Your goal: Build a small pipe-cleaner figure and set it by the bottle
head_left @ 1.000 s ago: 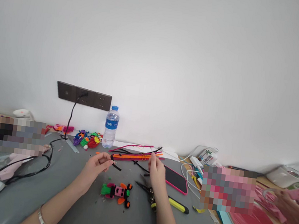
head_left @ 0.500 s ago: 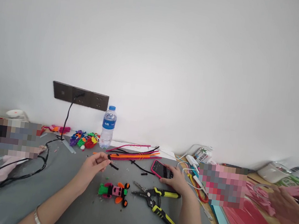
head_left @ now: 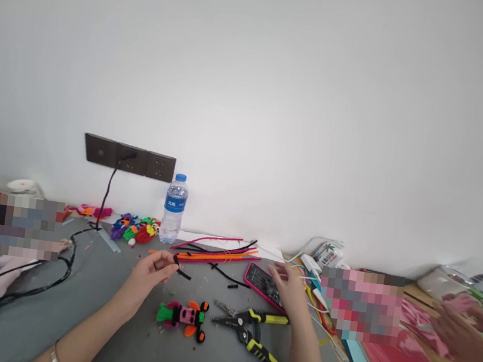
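In the head view, the left hand [head_left: 153,270] pinches one short black fuzzy stem [head_left: 183,275] between thumb and fingers above the grey surface [head_left: 116,319], while the right hand [head_left: 286,288], fingers loosely spread and gripping nothing visible, is over the right side of one pink-edged black phone [head_left: 261,281], contact unclear. Nearer the wearer lie one green, pink, black and orange fuzzy figure [head_left: 183,315] and, to its right, one pair of yellow-and-black-handled metal pliers [head_left: 243,331]. Behind are one bundle of orange and magenta stems [head_left: 213,257] and one upright blue-capped clear plastic bottle [head_left: 172,219].
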{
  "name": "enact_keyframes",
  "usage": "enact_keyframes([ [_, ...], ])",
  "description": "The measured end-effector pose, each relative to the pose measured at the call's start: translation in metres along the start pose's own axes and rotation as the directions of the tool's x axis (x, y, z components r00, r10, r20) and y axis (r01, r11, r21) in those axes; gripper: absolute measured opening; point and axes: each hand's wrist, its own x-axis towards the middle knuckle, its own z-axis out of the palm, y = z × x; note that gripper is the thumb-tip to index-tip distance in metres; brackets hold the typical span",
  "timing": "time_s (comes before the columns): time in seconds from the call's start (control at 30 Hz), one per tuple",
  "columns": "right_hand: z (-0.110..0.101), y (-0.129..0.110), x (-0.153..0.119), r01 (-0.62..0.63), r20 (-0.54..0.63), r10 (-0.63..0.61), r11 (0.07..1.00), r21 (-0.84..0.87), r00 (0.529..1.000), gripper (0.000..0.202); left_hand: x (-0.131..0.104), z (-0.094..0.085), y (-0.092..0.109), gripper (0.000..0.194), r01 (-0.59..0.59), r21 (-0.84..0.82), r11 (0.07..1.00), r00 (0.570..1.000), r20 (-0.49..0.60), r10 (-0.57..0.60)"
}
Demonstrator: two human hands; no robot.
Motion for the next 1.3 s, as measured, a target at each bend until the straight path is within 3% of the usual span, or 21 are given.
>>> enact_keyframes([
  [0.07, 0.01, -0.027, -0.007, 0.059, -0.046, -0.056, 0.994, 0.086, 0.997, 0.035, 0.001, -0.001, -0.001, 0.04, 0.028, -0.036, 0.999, 1.0, 0.002, -0.028],
  [0.13, 0.024, -0.062, -0.022, 0.184, -0.072, -0.17, 0.938, 0.293, 0.983, 0.029, 0.002, -0.002, -0.005, 0.041, 0.057, -0.096, 0.994, 0.998, 0.015, -0.056],
  [0.23, 0.046, -0.113, -0.052, 0.318, 0.056, -0.389, 0.82, 0.475, 0.919, 0.017, 0.006, -0.005, -0.012, 0.04, 0.095, -0.199, 0.975, 0.995, 0.039, -0.089],
  [0.27, 0.053, -0.126, -0.062, 0.34, 0.111, -0.455, 0.785, 0.518, 0.883, 0.022, 0.007, -0.005, -0.014, 0.04, 0.099, -0.226, 0.969, 0.995, 0.043, -0.092],
  [0.33, 0.062, -0.147, -0.078, 0.324, 0.212, -0.535, 0.732, 0.599, 0.818, 0.028, 0.009, -0.005, -0.018, 0.038, 0.088, -0.267, 0.96, 0.996, 0.043, -0.08],
  [0.4, 0.069, -0.159, -0.089, 0.252, 0.269, -0.547, 0.696, 0.672, 0.793, 0.023, 0.01, -0.005, -0.02, 0.036, 0.068, -0.291, 0.954, 0.997, 0.041, -0.059],
  [0.53, 0.079, -0.166, -0.097, 0.027, 0.288, -0.454, 0.57, 0.821, 0.843, 0.008, 0.012, -0.007, -0.024, 0.032, 0.074, -0.325, 0.943, 0.997, 0.06, -0.057],
  [0.63, 0.084, -0.167, -0.096, -0.103, 0.318, -0.407, 0.469, 0.877, 0.856, 0.008, 0.012, -0.008, -0.025, 0.029, 0.053, -0.33, 0.942, 0.998, 0.057, -0.036],
  [0.77, 0.087, -0.164, -0.092, -0.123, 0.309, -0.417, 0.416, 0.901, 0.855, 0.013, 0.009, -0.005, -0.02, 0.027, 0.035, -0.27, 0.962, 0.998, 0.066, -0.018],
  [0.9, 0.085, -0.159, -0.086, -0.106, 0.28, -0.487, 0.355, 0.929, 0.827, 0.013, 0.003, -0.001, -0.012, 0.025, 0.075, -0.166, 0.983, 0.982, 0.183, -0.044],
  [1.17, 0.079, -0.153, -0.09, -0.255, 0.417, -0.512, 0.358, 0.898, 0.751, 0.014, -0.002, -0.005, -0.008, 0.026, 0.141, -0.058, 0.988, 0.919, 0.378, -0.109],
  [1.3, 0.081, -0.152, -0.091, -0.307, 0.459, -0.433, 0.377, 0.874, 0.776, 0.02, -0.003, -0.006, -0.005, 0.026, 0.109, 0.014, 0.994, 0.924, 0.367, -0.106],
])
